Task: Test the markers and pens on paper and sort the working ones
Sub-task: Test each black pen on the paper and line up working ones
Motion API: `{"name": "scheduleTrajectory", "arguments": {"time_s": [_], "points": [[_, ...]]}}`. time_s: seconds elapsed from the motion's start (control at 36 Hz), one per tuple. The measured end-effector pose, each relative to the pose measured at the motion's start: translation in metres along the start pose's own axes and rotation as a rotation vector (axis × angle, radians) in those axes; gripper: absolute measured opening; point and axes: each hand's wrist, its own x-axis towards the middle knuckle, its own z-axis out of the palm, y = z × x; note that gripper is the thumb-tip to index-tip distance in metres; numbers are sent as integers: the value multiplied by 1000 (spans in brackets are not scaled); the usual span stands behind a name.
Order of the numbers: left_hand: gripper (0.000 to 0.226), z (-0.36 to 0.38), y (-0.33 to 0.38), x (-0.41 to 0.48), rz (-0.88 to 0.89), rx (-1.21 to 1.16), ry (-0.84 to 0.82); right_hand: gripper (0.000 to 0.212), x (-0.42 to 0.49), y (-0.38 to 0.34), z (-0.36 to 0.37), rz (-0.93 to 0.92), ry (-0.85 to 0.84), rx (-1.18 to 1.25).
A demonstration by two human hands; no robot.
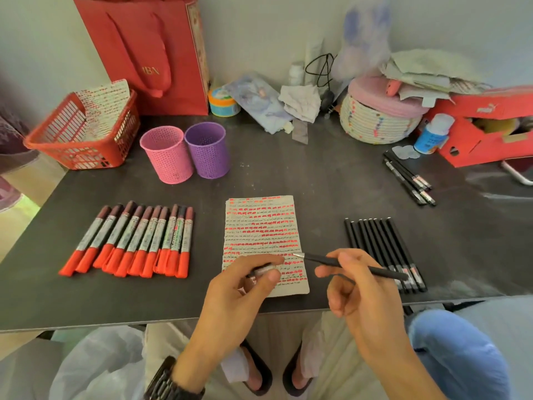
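hands: left hand [248, 287] pinches the cap [261, 269], right hand [354, 284] grips the uncapped black pen [346, 262] | nib just over the right edge of the paper [259, 226], mid-table [317, 174] | advice: lower onto an unmarked gap, short light stroke | far: mesh cups [167, 154], likely for sorting

Mostly buried in the left hand [239, 290]: small silvery-grey piece [261, 269], too blurred to identify. Beneath that hand, hidden lower-left corner of the white paper sheet with red dashes [259, 223]; scribbles too tiny to read. Lost between right hand [360, 287] fingers: mid-shaft of the thin black pen [317, 258]. Just beyond, blurred print on the row of black pens [372, 241].
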Motion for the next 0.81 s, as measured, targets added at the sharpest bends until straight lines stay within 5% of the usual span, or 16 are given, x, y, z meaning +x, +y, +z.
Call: {"name": "scheduleTrajectory", "arguments": {"time_s": [0.36,0.81], "points": [[23,8,4,-5,-30,-182,42,16,-13,-7,-4,-158,-73,-204],[22,5,7,-9,41,-30,33,11,-18,-5,1,-108,-144,-277]]}}
